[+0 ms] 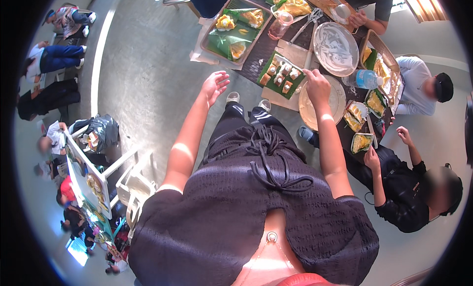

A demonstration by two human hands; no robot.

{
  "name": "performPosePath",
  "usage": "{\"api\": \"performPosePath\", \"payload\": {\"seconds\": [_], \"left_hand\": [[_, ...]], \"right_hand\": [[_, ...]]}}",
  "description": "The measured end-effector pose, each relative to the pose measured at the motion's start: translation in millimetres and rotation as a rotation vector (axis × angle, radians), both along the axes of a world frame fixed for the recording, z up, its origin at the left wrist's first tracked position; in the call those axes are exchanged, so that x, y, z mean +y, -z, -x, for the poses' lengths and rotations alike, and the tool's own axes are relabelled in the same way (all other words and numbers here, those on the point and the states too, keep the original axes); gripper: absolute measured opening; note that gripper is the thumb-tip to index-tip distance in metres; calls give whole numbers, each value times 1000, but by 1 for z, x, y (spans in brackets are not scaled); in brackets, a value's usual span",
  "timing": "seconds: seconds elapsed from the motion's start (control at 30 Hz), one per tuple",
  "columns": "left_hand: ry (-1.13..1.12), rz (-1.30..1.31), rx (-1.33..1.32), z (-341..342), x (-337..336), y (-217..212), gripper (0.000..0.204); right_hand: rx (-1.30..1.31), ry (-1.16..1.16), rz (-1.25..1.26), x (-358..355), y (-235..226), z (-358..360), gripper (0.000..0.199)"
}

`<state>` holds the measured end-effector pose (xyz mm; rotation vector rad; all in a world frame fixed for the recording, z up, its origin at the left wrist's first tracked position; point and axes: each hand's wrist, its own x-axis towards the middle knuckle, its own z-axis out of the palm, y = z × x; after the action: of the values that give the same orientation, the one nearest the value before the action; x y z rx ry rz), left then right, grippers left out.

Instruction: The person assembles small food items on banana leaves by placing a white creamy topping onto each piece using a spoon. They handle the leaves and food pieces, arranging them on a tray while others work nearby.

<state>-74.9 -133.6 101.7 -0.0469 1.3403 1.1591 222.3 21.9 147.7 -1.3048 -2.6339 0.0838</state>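
My right hand point(318, 89) is closed at the right corner of a small rectangular tray point(272, 69) lined with green leaf, its fingertips gripping the edge. Several small brown pastries point(278, 80) topped with white cream sit in rows on the leaf. Under my right wrist lies a round wooden board point(333, 96), and a light brown board point(276, 98) shows beneath the tray. My left hand point(215, 87) is held out over the floor beside the table, fingers stretched and nothing in it.
A large leaf-lined tray point(262, 38) with folded yellow food lies beyond. Nearby are a cream-smeared bowl point(336, 49), a whisk point(312, 18), a glass jar point(280, 26), a water bottle point(366, 79) and a wicker basket point(380, 42). Co-workers stand around the table; chairs point(135, 190) are at left.
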Motion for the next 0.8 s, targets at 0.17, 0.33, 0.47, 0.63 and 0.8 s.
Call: {"api": "performPosePath", "payload": {"seconds": [0.17,0.33,0.47,0.63,0.8], "left_hand": [[-4,-24,-19,1,0,3,22],[16,2,-3,-2,1,0,22],[31,-25,-8,-4,0,3,23],[53,36,13,-10,12,-3,23],[71,0,0,-12,14,-4,24]], "right_hand": [[-16,0,-9,-1,2,-2,26],[8,-5,-15,-3,4,-4,26],[27,5,-1,-6,1,-2,26],[16,11,0,-5,6,-1,26],[61,-24,-6,-5,4,-3,24]]}}
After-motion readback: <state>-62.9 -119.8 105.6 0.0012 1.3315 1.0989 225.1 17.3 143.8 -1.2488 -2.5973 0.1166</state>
